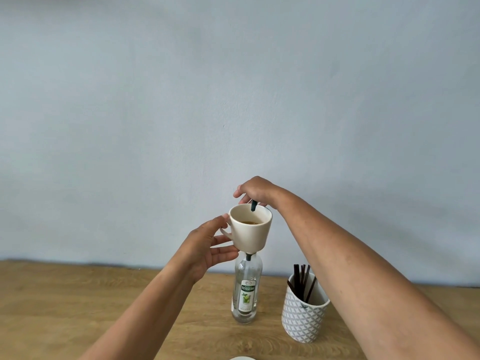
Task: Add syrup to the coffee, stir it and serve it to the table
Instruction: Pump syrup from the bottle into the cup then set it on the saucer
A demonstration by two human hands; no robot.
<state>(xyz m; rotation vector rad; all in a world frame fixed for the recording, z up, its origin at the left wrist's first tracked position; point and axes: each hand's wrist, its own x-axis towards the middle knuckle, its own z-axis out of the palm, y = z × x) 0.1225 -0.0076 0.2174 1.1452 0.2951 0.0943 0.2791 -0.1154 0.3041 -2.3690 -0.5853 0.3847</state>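
A cream mug (250,231) with brown coffee in it is held up in the air by my left hand (209,244), fingers at its handle and side. Directly behind and below it stands a clear glass syrup bottle (245,292) with a green and white label, upright on the wooden table (78,302). My right hand (255,190) rests on top of the bottle's dark pump head, whose spout (253,206) points down over the mug's rim. The pump's neck is hidden behind the mug.
To the right of the bottle stands a white and grey patterned holder (304,318) with several dark stirring sticks (304,279). A pale blue wall rises behind the table. A white rim (242,358) peeks in at the bottom edge.
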